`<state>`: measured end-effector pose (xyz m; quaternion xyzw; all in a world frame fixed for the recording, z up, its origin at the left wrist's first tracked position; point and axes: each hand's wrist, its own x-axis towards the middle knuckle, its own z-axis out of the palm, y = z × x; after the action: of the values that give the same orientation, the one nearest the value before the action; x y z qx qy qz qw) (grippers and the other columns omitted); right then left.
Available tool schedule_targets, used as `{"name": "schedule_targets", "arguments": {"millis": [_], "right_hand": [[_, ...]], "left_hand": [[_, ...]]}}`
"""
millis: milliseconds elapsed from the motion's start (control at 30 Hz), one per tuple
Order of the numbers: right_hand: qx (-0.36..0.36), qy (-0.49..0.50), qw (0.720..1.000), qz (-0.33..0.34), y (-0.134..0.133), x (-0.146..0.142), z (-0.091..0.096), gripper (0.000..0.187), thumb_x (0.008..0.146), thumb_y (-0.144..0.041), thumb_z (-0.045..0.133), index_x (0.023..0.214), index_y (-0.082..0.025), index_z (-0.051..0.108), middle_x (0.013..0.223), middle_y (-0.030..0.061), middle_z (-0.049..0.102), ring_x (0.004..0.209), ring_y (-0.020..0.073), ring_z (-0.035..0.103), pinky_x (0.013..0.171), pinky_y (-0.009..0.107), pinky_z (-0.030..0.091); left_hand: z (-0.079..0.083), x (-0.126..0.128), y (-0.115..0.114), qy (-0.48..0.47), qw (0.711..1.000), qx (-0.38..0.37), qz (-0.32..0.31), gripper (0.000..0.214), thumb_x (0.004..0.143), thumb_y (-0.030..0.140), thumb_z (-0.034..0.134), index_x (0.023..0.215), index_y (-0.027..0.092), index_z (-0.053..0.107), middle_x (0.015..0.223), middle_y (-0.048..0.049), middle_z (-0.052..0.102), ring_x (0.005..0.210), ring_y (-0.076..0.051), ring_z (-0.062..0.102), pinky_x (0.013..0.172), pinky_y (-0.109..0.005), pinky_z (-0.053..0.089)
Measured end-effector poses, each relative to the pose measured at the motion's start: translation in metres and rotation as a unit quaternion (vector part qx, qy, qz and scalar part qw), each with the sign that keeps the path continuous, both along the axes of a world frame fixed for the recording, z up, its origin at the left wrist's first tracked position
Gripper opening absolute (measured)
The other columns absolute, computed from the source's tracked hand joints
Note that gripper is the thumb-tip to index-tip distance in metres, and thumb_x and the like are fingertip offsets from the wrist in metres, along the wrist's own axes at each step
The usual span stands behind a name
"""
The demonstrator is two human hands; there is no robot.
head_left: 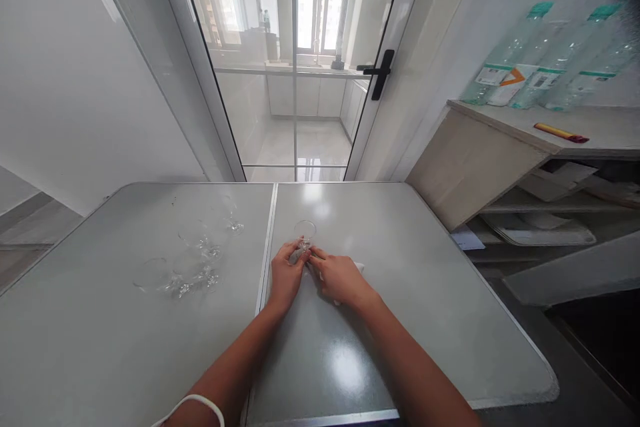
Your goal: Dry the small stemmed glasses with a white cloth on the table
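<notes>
In the middle of the table, my left hand (287, 273) and my right hand (343, 277) meet with fingertips closed on a small clear piece. From it a thin transparent loop (305, 221) extends away from me; the part between my fingers is shiny and mostly hidden. Something white (359, 267), soft-looking, shows partly from under my right hand. Several similar clear loops with crinkled, glinting clusters (200, 273) lie on the left part of the table, apart from my hands. Their exact kind is too faint to make out.
The grey table (425, 333) has a metal seam (270, 233) across it, left of my hands. Beyond its far edge stands a glass door with a black handle (383, 73). A shelf unit (495, 153) at right carries several bottles (535, 60) and a yellow-red packet (560, 133).
</notes>
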<state>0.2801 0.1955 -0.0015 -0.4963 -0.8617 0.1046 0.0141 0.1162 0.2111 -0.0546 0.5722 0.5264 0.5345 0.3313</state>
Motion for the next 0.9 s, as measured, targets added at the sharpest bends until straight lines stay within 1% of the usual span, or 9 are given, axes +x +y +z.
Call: {"name": "schedule_targets", "arguments": {"millis": [100, 233, 367, 533, 600, 700, 800, 867, 900], "right_hand": [[-0.002, 0.002, 0.999, -0.048, 0.007, 0.008, -0.005, 0.073, 0.08, -0.015, 0.053, 0.151, -0.031, 0.044, 0.164, 0.0032, 0.039, 0.103, 0.0258, 0.073, 0.077, 0.034, 0.054], [0.0, -0.007, 0.989, -0.148, 0.022, 0.026, -0.014, 0.07, 0.085, -0.016, 0.049, 0.153, -0.032, 0.043, 0.165, 0.0027, 0.037, 0.112, 0.0265, 0.07, 0.083, 0.036, 0.055], [0.014, -0.012, 0.975, -0.221, 0.035, 0.041, -0.019, 0.067, 0.087, -0.019, 0.049, 0.153, -0.031, 0.044, 0.164, 0.0042, 0.039, 0.113, 0.0282, 0.069, 0.087, 0.038, 0.055], [0.02, -0.001, 0.971, -0.236, 0.037, 0.046, -0.018, 0.065, 0.086, -0.018, 0.049, 0.15, -0.033, 0.048, 0.162, 0.0021, 0.042, 0.109, 0.0284, 0.07, 0.086, 0.04, 0.055], [0.017, 0.005, 0.97, -0.242, 0.036, 0.047, -0.018, 0.065, 0.086, -0.017, 0.048, 0.15, -0.033, 0.049, 0.162, 0.0027, 0.042, 0.11, 0.0286, 0.07, 0.087, 0.041, 0.055], [0.013, 0.014, 0.97, -0.244, 0.035, 0.05, -0.019, 0.065, 0.085, -0.017, 0.048, 0.149, -0.031, 0.05, 0.161, 0.005, 0.043, 0.111, 0.0298, 0.07, 0.087, 0.042, 0.055], [0.023, 0.021, 0.97, -0.239, 0.034, 0.053, -0.02, 0.062, 0.085, -0.018, 0.05, 0.146, -0.029, 0.054, 0.158, 0.0075, 0.047, 0.108, 0.0288, 0.07, 0.083, 0.039, 0.054], [0.046, 0.028, 0.968, -0.245, 0.033, 0.055, -0.017, 0.053, 0.084, -0.019, 0.053, 0.135, -0.028, 0.064, 0.148, 0.0089, 0.057, 0.1, 0.0266, 0.072, 0.077, 0.035, 0.052], [0.067, 0.034, 0.965, -0.252, 0.031, 0.054, -0.015, 0.045, 0.084, -0.02, 0.054, 0.126, -0.026, 0.07, 0.138, 0.0101, 0.064, 0.094, 0.0256, 0.072, 0.074, 0.033, 0.051]], "left_hand": [[0.001, 0.001, -0.001, 0.034, 0.999, 0.008, 0.021, 0.042, 0.088, 0.035, 0.073, 0.128, 0.025, 0.067, 0.117, -0.0068, 0.071, 0.11, -0.023, 0.066, 0.101, -0.041, 0.049], [0.008, 0.003, -0.005, 0.057, 0.996, 0.015, 0.061, 0.026, 0.094, 0.038, 0.064, 0.116, 0.024, 0.065, 0.111, -0.0068, 0.066, 0.099, -0.021, 0.064, 0.089, -0.038, 0.051], [0.012, 0.004, -0.01, 0.054, 0.997, 0.019, 0.059, 0.019, 0.098, 0.039, 0.058, 0.108, 0.024, 0.063, 0.101, -0.0044, 0.062, 0.091, -0.019, 0.062, 0.081, -0.034, 0.051], [0.022, 0.003, -0.017, 0.075, 0.994, 0.039, 0.063, 0.016, 0.1, 0.036, 0.053, 0.105, 0.024, 0.063, 0.097, -0.0034, 0.06, 0.088, -0.018, 0.061, 0.079, -0.032, 0.048], [0.033, 0.001, -0.019, 0.097, 0.992, 0.045, 0.061, 0.013, 0.1, 0.033, 0.054, 0.103, 0.024, 0.063, 0.097, -0.0036, 0.061, 0.089, -0.018, 0.06, 0.079, -0.032, 0.048], [0.057, -0.006, -0.029, 0.121, 0.99, 0.045, 0.063, 0.009, 0.097, 0.03, 0.058, 0.101, 0.023, 0.062, 0.097, -0.0036, 0.061, 0.089, -0.018, 0.06, 0.08, -0.032, 0.048], [0.075, -0.02, -0.051, 0.114, 0.989, 0.039, 0.091, 0.009, 0.097, 0.03, 0.059, 0.101, 0.023, 0.062, 0.095, -0.0027, 0.063, 0.087, -0.017, 0.061, 0.079, -0.031, 0.049], [0.076, -0.033, -0.07, 0.104, 0.987, 0.033, 0.122, 0.009, 0.097, 0.031, 0.058, 0.097, 0.023, 0.062, 0.092, -0.0021, 0.064, 0.084, -0.017, 0.062, 0.079, -0.031, 0.05], [0.073, -0.042, -0.081, 0.099, 0.985, 0.028, 0.141, 0.011, 0.097, 0.032, 0.058, 0.095, 0.022, 0.062, 0.091, -0.002, 0.065, 0.084, -0.017, 0.062, 0.079, -0.031, 0.05]]}}
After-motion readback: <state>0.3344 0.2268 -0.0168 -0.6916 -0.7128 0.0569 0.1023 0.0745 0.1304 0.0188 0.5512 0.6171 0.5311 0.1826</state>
